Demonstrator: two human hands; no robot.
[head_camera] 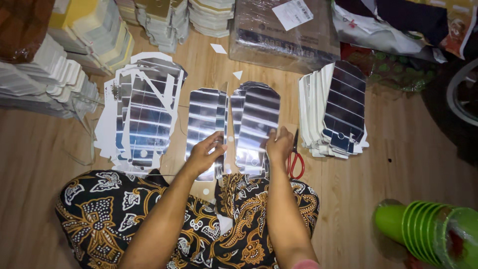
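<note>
Fingers [215, 142] of left hand [204, 154] curled round lower edge of silver striped die-cut card stack [205, 119]. Just right: twin silver stack [256, 124], right hand [279, 145] closed flat atop, pinching. Red-handled scissors [296, 162] beside. Judged step: squaring stacks (next: careful lift). Green nested cups [428, 229] far right, contents unclear.

pale wood-plank floor [408, 164]; dim light; dark cluttered edges
</note>
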